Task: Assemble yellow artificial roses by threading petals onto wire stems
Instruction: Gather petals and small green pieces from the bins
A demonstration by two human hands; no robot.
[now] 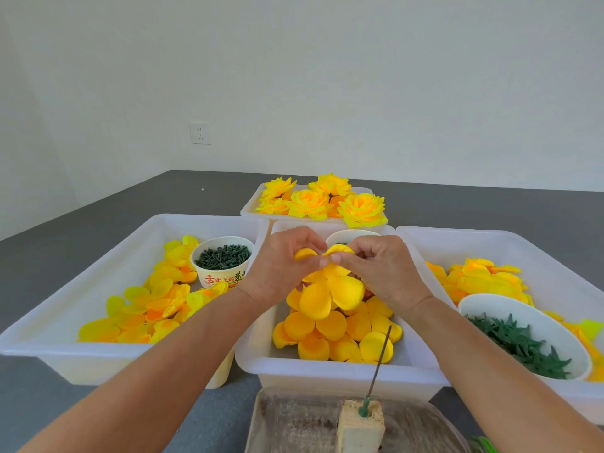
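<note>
Both hands meet above the middle white bin (327,371), which is heaped with loose yellow petals (340,335). My left hand (281,266) and my right hand (382,269) pinch the top of one yellow petal piece (330,289) between fingertips; its lobes hang down below them. A thin wire stem (379,364) stands upright and bare in a tan block (361,426) at the near edge, apart from both hands. Finished yellow roses (327,201) fill the far bin.
The left bin (58,328) holds yellow-orange petals and a paper cup of dark green pieces (224,256). The right bin (536,253) has more petals and a white bowl of green leaf calyxes (523,344). A clear tray (294,423) sits under the block.
</note>
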